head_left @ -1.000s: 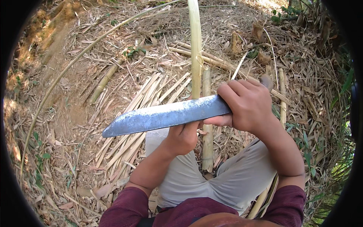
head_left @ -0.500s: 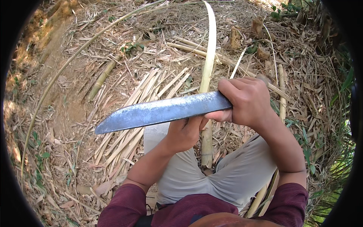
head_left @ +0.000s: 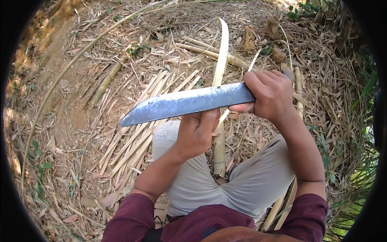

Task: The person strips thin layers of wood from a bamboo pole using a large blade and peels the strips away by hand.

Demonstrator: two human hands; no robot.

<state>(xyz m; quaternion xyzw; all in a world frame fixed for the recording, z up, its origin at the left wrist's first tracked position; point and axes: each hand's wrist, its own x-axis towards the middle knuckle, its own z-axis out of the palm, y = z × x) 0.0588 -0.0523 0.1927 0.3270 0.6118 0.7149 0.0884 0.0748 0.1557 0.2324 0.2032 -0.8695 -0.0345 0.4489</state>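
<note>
My right hand [head_left: 271, 96] is closed round the handle of a machete, and the handle's end shows past the fist. The wide grey machete blade [head_left: 189, 101] points left, crossing above my left hand [head_left: 197, 134]. The left fingers are closed, partly hidden under the blade. They seem to pinch a thin bamboo strip [head_left: 224, 116], whose pale length appears to run up behind the blade and right hand. Between my knees lies a longer split bamboo piece [head_left: 219, 155], its pale far part curving beyond the blade.
Several cut bamboo strips [head_left: 133, 139] lie in a pile left of my knee. A short green bamboo piece [head_left: 108, 83] rests farther left. Stumps [head_left: 248, 38] stand at the back, and a long curved stem [head_left: 60, 80] arches along the left. Dry leaves cover the ground.
The machete and my right hand have moved up and to the right, the blade's tip drawing nearer my left hand. My left hand has risen slightly.
</note>
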